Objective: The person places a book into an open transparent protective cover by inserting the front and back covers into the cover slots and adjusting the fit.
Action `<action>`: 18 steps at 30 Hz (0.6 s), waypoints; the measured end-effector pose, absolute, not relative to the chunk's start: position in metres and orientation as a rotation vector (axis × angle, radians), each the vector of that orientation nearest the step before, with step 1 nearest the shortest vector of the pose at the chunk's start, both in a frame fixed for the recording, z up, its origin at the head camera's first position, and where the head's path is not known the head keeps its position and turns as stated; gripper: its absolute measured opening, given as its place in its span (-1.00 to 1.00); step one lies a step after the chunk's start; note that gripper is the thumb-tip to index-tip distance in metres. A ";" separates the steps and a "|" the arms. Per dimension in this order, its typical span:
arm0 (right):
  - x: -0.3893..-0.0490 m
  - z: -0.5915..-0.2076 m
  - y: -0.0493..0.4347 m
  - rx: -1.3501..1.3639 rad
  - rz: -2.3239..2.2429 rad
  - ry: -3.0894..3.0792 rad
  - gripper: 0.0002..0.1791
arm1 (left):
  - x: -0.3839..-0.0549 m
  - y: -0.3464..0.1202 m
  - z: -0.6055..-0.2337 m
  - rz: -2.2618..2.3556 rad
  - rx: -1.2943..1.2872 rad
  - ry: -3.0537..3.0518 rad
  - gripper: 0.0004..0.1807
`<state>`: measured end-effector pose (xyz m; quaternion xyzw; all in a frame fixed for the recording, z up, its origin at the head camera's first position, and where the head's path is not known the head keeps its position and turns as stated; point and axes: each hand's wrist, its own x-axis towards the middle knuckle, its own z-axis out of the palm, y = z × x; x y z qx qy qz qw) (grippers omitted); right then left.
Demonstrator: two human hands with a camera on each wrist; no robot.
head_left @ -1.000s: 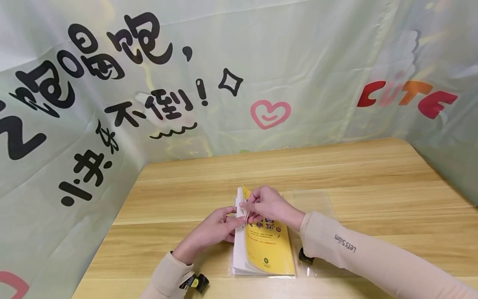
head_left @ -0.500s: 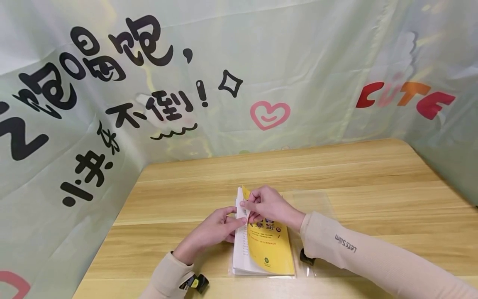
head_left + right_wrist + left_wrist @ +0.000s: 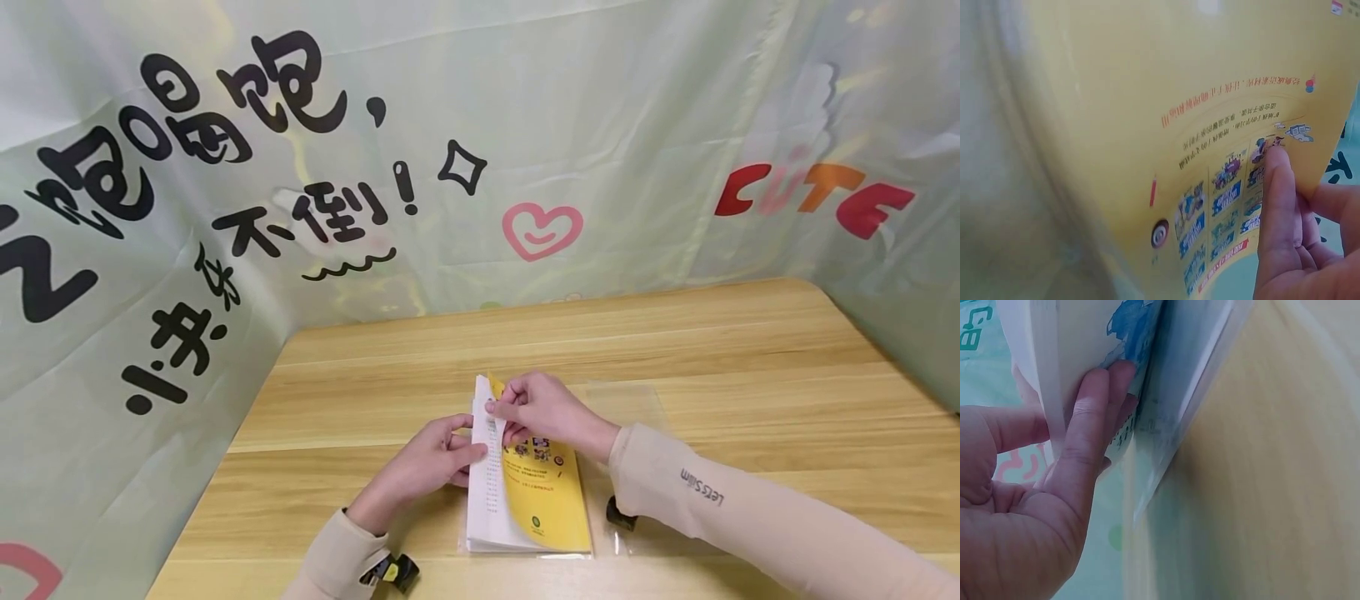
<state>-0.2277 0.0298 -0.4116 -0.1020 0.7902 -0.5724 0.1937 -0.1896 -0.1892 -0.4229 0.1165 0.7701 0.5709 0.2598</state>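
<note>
A book with a yellow cover [image 3: 551, 508] lies in front of me, its white page block [image 3: 482, 508] showing along the left. My right hand [image 3: 543, 412] pinches the cover's free edge near the top and bends it back from the pages. In the right wrist view the yellow cover [image 3: 1116, 69] curves away, with the fingertips on its printed pictures. My left hand [image 3: 431, 458] grips the book's left edge, thumb on the page. The left wrist view shows its fingers [image 3: 1085, 419] on the opposite face, which has a blue picture. Beside them stands a clear plastic sheet [image 3: 1179, 381].
More of the clear plastic [image 3: 626, 408] spreads flat to the right of the book, partly under my right arm. The wooden table [image 3: 375, 367] ends at a printed fabric curtain [image 3: 637, 125] at the back and sides.
The right hand has shifted slightly right with the yellow cover, so more of the printed page shows. The left thumb has slid a little left and down off the cover's edge.
</note>
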 end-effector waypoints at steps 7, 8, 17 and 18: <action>-0.228 -0.406 0.038 -0.299 -1.615 2.251 -0.75 | -0.185 -0.193 -0.425 1.570 0.250 2.121 -0.49; -0.228 -0.405 0.040 -0.299 -1.619 2.251 -0.75 | -0.184 -0.193 -0.425 1.572 0.241 2.127 -0.49; -0.230 -0.397 0.060 -0.305 -1.632 2.281 -0.73 | -0.176 -0.199 -0.427 1.580 0.123 2.268 -0.53; -0.230 -0.396 0.064 -0.301 -1.632 2.284 -0.73 | -0.175 -0.200 -0.427 1.579 0.111 2.284 -0.53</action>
